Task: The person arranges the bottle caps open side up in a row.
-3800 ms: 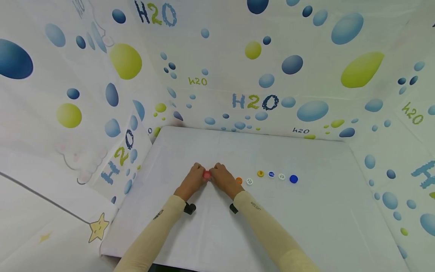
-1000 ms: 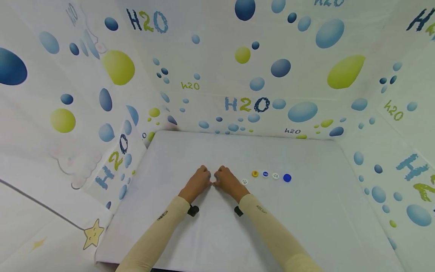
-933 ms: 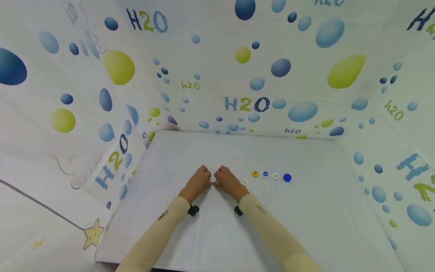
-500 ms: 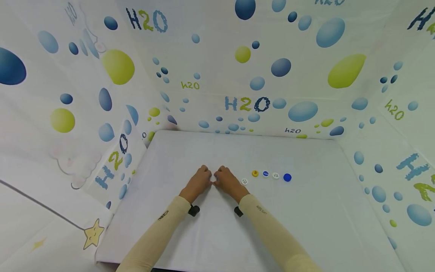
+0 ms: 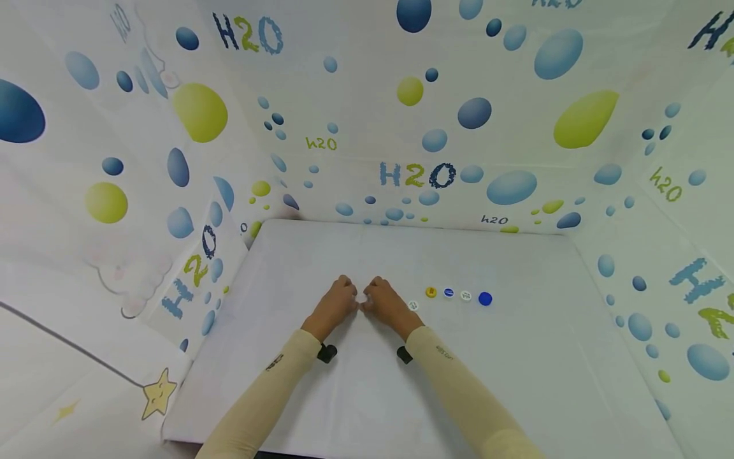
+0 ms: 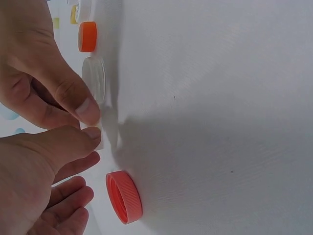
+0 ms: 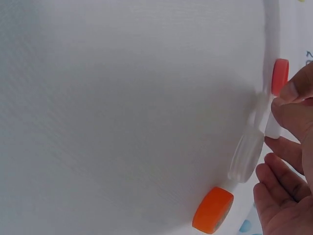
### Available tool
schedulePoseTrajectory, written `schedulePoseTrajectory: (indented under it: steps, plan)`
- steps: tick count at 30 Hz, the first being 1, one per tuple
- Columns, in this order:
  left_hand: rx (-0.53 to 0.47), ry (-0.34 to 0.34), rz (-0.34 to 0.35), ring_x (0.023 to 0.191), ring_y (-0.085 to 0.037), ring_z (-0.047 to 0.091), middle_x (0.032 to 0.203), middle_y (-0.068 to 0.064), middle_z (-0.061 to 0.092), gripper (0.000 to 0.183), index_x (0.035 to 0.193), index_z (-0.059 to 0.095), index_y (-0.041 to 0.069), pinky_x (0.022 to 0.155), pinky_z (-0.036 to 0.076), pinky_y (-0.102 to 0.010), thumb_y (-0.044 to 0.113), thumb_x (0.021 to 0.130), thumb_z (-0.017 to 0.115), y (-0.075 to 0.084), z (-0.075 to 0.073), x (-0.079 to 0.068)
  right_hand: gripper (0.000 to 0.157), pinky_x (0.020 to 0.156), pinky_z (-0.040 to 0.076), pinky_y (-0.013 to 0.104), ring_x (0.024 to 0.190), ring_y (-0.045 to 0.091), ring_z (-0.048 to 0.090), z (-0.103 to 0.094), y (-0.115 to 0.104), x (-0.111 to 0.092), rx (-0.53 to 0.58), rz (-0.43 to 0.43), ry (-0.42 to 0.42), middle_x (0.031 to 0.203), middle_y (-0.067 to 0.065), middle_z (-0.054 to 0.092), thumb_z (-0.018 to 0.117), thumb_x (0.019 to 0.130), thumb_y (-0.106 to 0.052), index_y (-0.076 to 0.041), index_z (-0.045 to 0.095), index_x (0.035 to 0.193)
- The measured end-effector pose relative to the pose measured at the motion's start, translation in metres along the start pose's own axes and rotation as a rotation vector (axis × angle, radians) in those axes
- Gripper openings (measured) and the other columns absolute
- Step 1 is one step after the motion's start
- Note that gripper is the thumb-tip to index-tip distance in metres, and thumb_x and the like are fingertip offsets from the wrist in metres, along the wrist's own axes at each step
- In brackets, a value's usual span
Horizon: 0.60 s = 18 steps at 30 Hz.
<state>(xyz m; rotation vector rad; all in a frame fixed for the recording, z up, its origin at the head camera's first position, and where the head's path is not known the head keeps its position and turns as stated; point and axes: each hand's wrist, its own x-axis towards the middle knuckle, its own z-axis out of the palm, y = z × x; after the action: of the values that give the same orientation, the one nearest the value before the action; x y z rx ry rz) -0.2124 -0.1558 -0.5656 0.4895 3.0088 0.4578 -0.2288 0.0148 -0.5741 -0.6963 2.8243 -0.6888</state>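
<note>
Left hand (image 5: 334, 307) and right hand (image 5: 390, 307) meet over the white table, thumbs nearly touching. Between their fingertips both pinch a small white cap (image 7: 273, 126), mostly covered by the fingers. Next to the right hand, in the left wrist view, a clear cap (image 6: 96, 78) stands on edge by the table surface, with an orange cap (image 6: 88, 36) beyond it. On the left hand's side is a ribbed red bottle cap (image 6: 124, 196), its hollow side showing. The head view hides the red and orange caps behind the hands.
Right of the right hand lie a white cap (image 5: 413, 306), a yellow cap (image 5: 431, 292), a blue-and-white cap (image 5: 449, 292), another white cap (image 5: 466, 296) and a dark blue cap (image 5: 485, 298). Printed sheeting (image 5: 367, 248) rises behind the table (image 5: 516, 370).
Earlier the red cap showed between both hands, and the orange cap right of them; the head view now hides both. Over the last second the hands have barely shifted, fingertips slightly farther apart.
</note>
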Motion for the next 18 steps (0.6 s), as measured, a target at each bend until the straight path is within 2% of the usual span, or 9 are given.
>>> schedulePoseTrajectory:
  steps: [8,14,18]
  plan:
    - [-0.079,0.03,0.002,0.125,-0.033,0.058,0.133,-0.019,0.055,0.032,0.12,0.07,-0.003,0.103,0.053,-0.041,0.024,0.102,0.072,-0.002,0.0,-0.002,0.04,0.111,0.049,0.04,0.126,0.029,0.058,-0.008,0.002,0.002,0.021,0.009,0.014,0.134,0.015,0.06,0.071,0.103,-0.031,0.001,0.071,0.126]
    - [-0.16,0.067,-0.01,0.127,-0.035,0.058,0.136,-0.02,0.054,0.036,0.124,0.066,-0.004,0.104,0.053,-0.043,0.022,0.101,0.074,0.002,-0.004,-0.002,0.038,0.11,0.049,0.044,0.125,0.031,0.059,-0.013,0.002,0.005,0.103,0.032,0.048,0.131,0.017,0.059,0.068,0.104,-0.033,0.003,0.073,0.116]
    - [-0.18,0.086,-0.027,0.129,-0.035,0.059,0.136,-0.02,0.054,0.039,0.127,0.063,-0.003,0.105,0.053,-0.043,0.019,0.098,0.077,0.005,-0.006,-0.001,0.037,0.107,0.052,0.044,0.119,0.031,0.062,-0.016,0.002,0.006,0.17,0.032,0.069,0.125,0.017,0.061,0.067,0.105,-0.034,0.003,0.075,0.108]
